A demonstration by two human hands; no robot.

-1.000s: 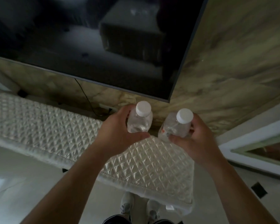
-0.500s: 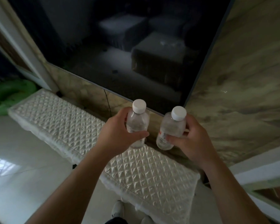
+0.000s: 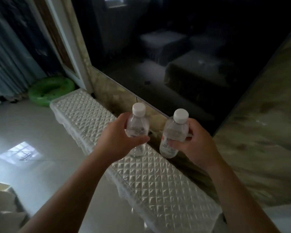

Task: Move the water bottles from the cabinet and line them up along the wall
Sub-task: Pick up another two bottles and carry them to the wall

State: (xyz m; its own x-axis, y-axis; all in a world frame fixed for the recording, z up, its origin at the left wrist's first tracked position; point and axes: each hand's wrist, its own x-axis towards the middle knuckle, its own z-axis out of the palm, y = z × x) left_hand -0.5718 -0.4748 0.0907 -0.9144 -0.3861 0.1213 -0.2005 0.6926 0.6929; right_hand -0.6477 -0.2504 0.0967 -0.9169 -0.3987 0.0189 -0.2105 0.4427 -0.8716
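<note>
I hold two clear water bottles with white caps, both upright, above a long low cabinet (image 3: pixel 160 187) covered by a quilted white cloth. My left hand (image 3: pixel 118 140) grips the left bottle (image 3: pixel 138 123) round its middle. My right hand (image 3: pixel 196 145) grips the right bottle (image 3: pixel 174 132), which has a red and white label low on its side. The two bottles are a short gap apart and close to the marble wall (image 3: pixel 262 132) behind the cabinet. Whether their bases touch the cloth cannot be told.
A large dark TV screen (image 3: pixel 183 56) hangs on the wall just above the cabinet. A green inflatable ring (image 3: pixel 49 89) lies on the floor past the cabinet's far left end, beside curtains (image 3: pixel 8 61). Glossy pale floor (image 3: pixel 32 140) runs along the left.
The view has swung left, bringing the cabinet's far end, the green ring and the curtains into sight. Both hands keep their grip on the bottles, which sit a little lower over the cloth.
</note>
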